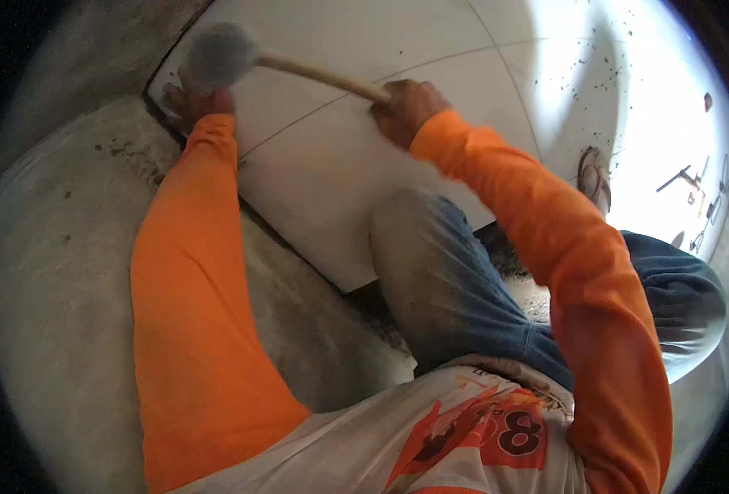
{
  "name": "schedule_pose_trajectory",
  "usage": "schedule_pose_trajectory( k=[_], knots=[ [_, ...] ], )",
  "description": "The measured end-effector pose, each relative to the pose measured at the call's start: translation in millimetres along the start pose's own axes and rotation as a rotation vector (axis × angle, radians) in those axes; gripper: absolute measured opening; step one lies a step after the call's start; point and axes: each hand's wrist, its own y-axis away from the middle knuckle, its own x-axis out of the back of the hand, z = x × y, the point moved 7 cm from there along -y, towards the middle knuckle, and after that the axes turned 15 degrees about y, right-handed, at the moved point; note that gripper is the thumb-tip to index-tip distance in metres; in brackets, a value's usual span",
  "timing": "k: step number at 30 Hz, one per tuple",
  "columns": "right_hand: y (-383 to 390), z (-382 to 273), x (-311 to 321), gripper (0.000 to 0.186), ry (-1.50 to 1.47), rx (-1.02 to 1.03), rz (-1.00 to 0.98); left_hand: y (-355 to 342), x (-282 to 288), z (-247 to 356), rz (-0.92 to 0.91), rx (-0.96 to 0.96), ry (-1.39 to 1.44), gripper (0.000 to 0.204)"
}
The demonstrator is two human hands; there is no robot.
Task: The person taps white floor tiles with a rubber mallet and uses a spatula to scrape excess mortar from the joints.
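Observation:
My right hand (410, 113) is wrapped round the wooden handle of a rubber mallet (319, 75). The mallet's grey rounded head is blurred and hangs at the upper left, over or just beside my left hand (198, 104). My left hand lies on the white floor tile (299, 165) near its far left edge, fingers spread, partly hidden behind the mallet head. Thin dark joints run between this tile and the white tiles beyond it.
A rough grey concrete wall or slab (60, 247) borders the tiles on the left, with a dark gap between. My knee (422, 263) rests close to the tile's near edge. Dark crumbs dot the brightly lit tiles at right, where tools (682, 178) and a cord lie.

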Motion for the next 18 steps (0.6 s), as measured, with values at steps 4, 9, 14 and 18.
schedule_pose_trajectory(
  k=[4,9,14,18],
  knots=[
    [4.3,12.9,3.2,0.024,-0.056,0.041,0.055,16.1,46.7,44.8,-0.028,0.071,0.016,0.06],
    [20.6,-21.3,24.5,0.025,-0.087,0.194,0.197,14.6,58.9,43.0,0.029,0.138,0.035,0.06],
    [14.9,-38.4,13.6,0.022,-0.042,0.144,0.071,-9.8,38.2,-25.8,0.16,0.14,0.068,0.053],
    [19.4,3.0,4.6,0.022,-0.082,0.136,0.111,22.8,50.9,86.1,-0.273,-0.094,-0.317,0.059]
  ],
)
